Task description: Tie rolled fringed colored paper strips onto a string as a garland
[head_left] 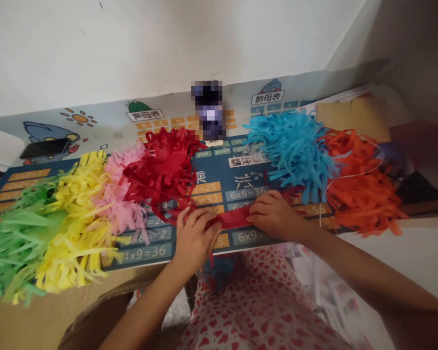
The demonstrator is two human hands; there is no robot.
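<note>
Near the table's front edge, a red fringed paper strip (235,217) stretches between my two hands. My left hand (195,233) has its fingers closed on the strip's left part, and my right hand (275,214) grips the right part. Red fringe trails out beside both hands. Just beyond my left hand sits a red paper pom-pom (164,163). Past my right hand lies a blue pom-pom (295,150), with orange pom-poms (365,194) to its right.
Pink (120,189), yellow (78,218) and green (25,233) fringed pom-poms cover the table's left side. A black phone (44,148) lies at the back left. A pixelated object (209,112) stands at the back middle. Brown paper (354,116) lies back right. White string (354,174) crosses the orange fringe.
</note>
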